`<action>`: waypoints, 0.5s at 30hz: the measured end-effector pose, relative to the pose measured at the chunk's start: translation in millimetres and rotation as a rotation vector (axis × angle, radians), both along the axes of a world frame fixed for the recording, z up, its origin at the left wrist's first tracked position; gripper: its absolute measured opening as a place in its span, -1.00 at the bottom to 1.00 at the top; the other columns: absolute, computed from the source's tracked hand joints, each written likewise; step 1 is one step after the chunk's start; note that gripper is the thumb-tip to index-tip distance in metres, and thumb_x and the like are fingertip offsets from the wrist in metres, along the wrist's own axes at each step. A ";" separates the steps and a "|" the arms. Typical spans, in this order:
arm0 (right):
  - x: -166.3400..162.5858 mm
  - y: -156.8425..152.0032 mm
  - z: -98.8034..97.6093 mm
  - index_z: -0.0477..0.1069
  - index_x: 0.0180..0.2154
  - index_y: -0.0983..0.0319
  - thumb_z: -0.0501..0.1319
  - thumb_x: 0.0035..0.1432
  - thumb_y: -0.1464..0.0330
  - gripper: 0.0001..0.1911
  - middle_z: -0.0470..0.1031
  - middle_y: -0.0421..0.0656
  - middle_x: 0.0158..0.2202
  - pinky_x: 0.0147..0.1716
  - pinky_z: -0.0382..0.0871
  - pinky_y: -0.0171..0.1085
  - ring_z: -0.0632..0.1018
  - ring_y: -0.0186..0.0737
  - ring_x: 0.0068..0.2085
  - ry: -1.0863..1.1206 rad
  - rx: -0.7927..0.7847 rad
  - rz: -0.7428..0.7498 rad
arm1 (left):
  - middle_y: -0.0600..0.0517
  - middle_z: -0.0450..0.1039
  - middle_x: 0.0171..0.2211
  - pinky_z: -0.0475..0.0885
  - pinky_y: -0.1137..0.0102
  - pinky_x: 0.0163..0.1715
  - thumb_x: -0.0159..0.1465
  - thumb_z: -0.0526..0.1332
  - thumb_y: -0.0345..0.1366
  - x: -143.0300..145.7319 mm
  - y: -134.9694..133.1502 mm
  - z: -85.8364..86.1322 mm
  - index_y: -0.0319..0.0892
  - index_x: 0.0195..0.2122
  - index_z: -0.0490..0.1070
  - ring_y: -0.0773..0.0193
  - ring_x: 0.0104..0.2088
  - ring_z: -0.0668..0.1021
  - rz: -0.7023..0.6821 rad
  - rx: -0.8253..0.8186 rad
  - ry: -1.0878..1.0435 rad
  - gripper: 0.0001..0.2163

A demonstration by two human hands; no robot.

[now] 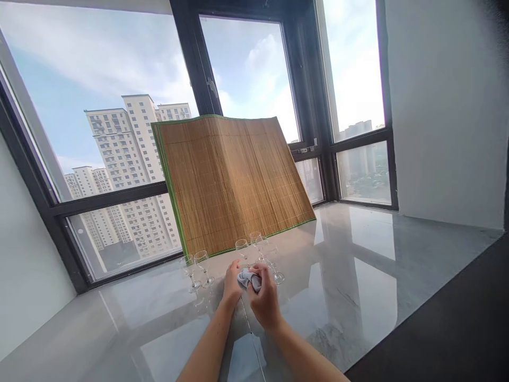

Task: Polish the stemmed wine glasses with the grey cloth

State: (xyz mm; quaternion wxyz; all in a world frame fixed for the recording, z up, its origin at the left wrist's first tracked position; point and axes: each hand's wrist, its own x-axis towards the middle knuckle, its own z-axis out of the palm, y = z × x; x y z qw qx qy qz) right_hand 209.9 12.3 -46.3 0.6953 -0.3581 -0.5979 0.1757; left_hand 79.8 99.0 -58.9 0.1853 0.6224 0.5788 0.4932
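Observation:
My right hand (265, 298) grips a crumpled light grey cloth (249, 280) between its thumb and fingers, low over the windowsill. Against the cloth's left side my left hand (231, 284) curls inward. What that hand holds, if anything, is hidden. Just beyond my hands are several clear stemmed glasses: one glass (241, 245) shows above my left fingertips, another (255, 237) is behind it, and a third (273, 253) is by my right hand. To the left, two more stemmed glasses, one (187, 262) beside the other (202, 258), stand upright on the sill.
A brown bamboo mat (234, 180) with green edging leans against the dark window frame (191, 53) behind the glasses. The glossy grey sill (318, 318) carries window reflections, and its front edge slants away to the right. White walls (441, 116) close both sides.

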 end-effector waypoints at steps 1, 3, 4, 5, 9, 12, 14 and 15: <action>0.3 0.9 -0.4 0.26 -0.12 0.14 0.09 0.02 0.56 -0.64 0.45 -0.12 -0.13 -0.07 0.37 -0.19 0.50 -0.15 -0.11 -0.002 -0.002 0.003 | -0.08 0.47 -0.17 0.34 0.34 -0.04 -0.01 0.25 -0.37 -5.9 -3.7 -2.2 -0.18 -0.11 0.40 0.14 -0.12 0.50 0.070 0.034 0.005 -0.62; 0.8 2.3 -0.8 0.26 -0.13 0.15 0.09 0.02 0.55 -0.66 0.44 -0.12 -0.15 -0.07 0.37 -0.19 0.50 -0.15 -0.12 -0.008 -0.007 0.004 | -0.08 0.43 -0.16 0.33 0.32 -0.03 0.09 0.16 -0.37 -18.6 -10.6 -3.9 -0.16 -0.15 0.36 0.15 -0.10 0.49 0.339 0.090 -0.016 -0.73; 1.1 2.8 -0.8 0.26 -0.13 0.15 0.09 0.03 0.54 -0.66 0.44 -0.12 -0.16 -0.07 0.37 -0.18 0.50 -0.15 -0.13 -0.011 -0.011 0.004 | -0.09 0.41 -0.15 0.32 0.29 -0.02 0.12 0.13 -0.36 -25.0 -13.3 -3.5 -0.15 -0.15 0.33 0.13 -0.07 0.47 0.496 0.101 -0.038 -0.76; 1.4 3.1 -0.8 0.27 -0.14 0.16 0.09 0.03 0.54 -0.67 0.44 -0.12 -0.17 -0.08 0.36 -0.18 0.50 -0.15 -0.13 -0.011 -0.017 0.004 | -0.11 0.39 -0.12 0.31 0.27 -0.02 0.15 0.11 -0.35 -31.2 -15.3 -2.7 -0.15 -0.13 0.29 0.11 -0.04 0.46 0.628 0.095 -0.065 -0.76; 2.2 4.4 -1.6 0.29 -0.14 0.17 0.11 0.01 0.52 -0.68 0.45 -0.13 -0.23 -0.12 0.36 -0.20 0.50 -0.15 -0.18 -0.009 -0.043 0.014 | -0.21 0.33 -0.05 0.32 0.21 -0.08 0.13 0.14 -0.33 -51.0 -15.0 -0.1 -0.15 -0.06 0.18 -0.02 0.05 0.41 0.810 0.023 -0.149 -0.66; 1.9 7.2 -4.0 0.29 -0.14 0.17 0.11 -0.02 0.52 -0.65 0.45 -0.17 -0.28 -0.18 0.36 -0.23 0.50 -0.17 -0.24 -0.017 -0.077 0.029 | -0.25 0.32 -0.01 0.33 0.22 -0.12 0.10 0.16 -0.32 -61.6 -9.9 -0.2 -0.17 -0.04 0.15 -0.07 0.06 0.41 0.793 -0.007 -0.156 -0.62; 1.1 9.8 -6.2 0.30 -0.14 0.18 0.11 -0.06 0.52 -0.62 0.45 -0.19 -0.31 -0.23 0.35 -0.26 0.49 -0.19 -0.28 -0.016 -0.102 0.038 | -0.24 0.37 -0.03 0.34 0.23 -0.15 0.10 0.15 -0.31 -68.1 -7.2 0.2 -0.18 -0.06 0.18 -0.06 0.01 0.46 0.718 -0.011 -0.130 -0.65; 0.6 11.1 -7.6 0.30 -0.14 0.18 0.11 -0.08 0.53 -0.61 0.45 -0.20 -0.33 -0.25 0.34 -0.27 0.49 -0.20 -0.30 -0.018 -0.112 0.042 | -0.22 0.42 -0.08 0.34 0.23 -0.18 0.11 0.14 -0.30 -71.0 -6.4 0.8 -0.17 -0.10 0.21 -0.05 -0.04 0.49 0.655 -0.008 -0.106 -0.69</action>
